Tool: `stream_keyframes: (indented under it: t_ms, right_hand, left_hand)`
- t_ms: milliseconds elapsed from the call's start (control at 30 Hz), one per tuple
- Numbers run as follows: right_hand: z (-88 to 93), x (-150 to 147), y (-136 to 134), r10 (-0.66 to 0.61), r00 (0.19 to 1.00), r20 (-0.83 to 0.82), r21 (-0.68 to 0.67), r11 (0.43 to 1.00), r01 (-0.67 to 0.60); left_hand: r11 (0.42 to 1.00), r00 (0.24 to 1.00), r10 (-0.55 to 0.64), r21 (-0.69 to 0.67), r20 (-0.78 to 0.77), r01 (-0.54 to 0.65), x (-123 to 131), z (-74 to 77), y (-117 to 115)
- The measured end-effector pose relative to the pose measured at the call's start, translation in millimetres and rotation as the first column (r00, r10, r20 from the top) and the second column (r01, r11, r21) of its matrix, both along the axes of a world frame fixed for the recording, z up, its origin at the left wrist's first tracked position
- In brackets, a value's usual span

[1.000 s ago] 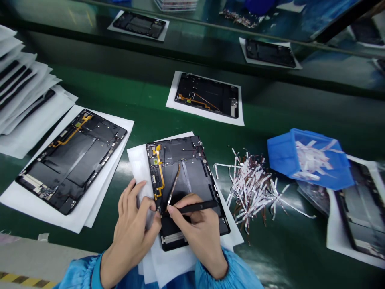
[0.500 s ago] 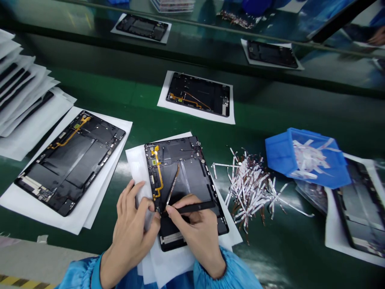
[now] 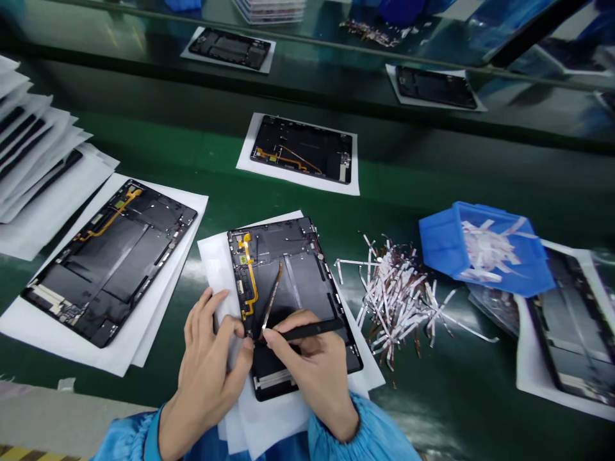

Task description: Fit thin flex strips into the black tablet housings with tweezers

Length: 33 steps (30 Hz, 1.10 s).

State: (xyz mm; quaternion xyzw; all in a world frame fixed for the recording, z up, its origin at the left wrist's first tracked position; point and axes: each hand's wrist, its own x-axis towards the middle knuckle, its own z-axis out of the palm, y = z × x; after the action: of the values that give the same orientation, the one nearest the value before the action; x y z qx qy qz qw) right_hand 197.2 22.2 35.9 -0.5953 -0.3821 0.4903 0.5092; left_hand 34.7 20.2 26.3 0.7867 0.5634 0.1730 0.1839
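Note:
An open black tablet housing (image 3: 307, 282) lies on white paper sheets in front of me, an orange flex cable (image 3: 250, 282) along its left side. My left hand (image 3: 211, 358) rests at its lower left edge, bent index finger and thumb tips close together against the rim. Held pen-like in my right hand (image 3: 312, 365) is a pair of black tweezers (image 3: 314, 329). Its tip is by the thumb and index finger, at the lower end of a thin strip-like flex cable (image 3: 273, 298). That strip slants up over the housing's inside; whether fingers or tweezers grip it, I cannot tell.
Right of the housing lies a pile of silvery strips (image 3: 396, 294). Beyond it a blue bin (image 3: 437, 246) holds white strips. Another housing (image 3: 115, 262) lies left, near a paper stack (image 3: 38, 141). One more housing (image 3: 302, 148) sits farther back.
The housing at the back has shifted slightly left against the table. My hands keep nearly the same pose, and the view has moved a little.

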Motion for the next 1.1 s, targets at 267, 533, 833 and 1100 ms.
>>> stream_keyframes:
  t_ms: [267,533,833,1100]
  right_hand:
    - [-0.7,-0.7,-1.4,-0.014,1.0,0.009,0.004,1.0,0.014]
    - [-1.0,-1.6,-2.1,0.001,0.999,0.05,0.008,1.0,-0.002]
    - [-0.7,-1.5,-0.4,-0.002,0.998,0.063,0.014,1.0,0.001]
    - [-1.7,-2.8,-1.6,0.013,0.997,0.082,0.021,1.0,-0.015]
  left_hand:
    - [1.0,1.0,0.012,0.012,0.003,-0.012,0.1,-1.7,-1.1]
    - [1.0,1.0,-0.005,-0.018,0.017,0.005,-1.2,1.4,-0.9]
    - [1.0,1.0,-0.005,0.018,0.021,0.004,1.5,0.6,1.1]
    - [1.0,1.0,0.001,0.004,0.021,-0.001,1.0,0.8,0.0]
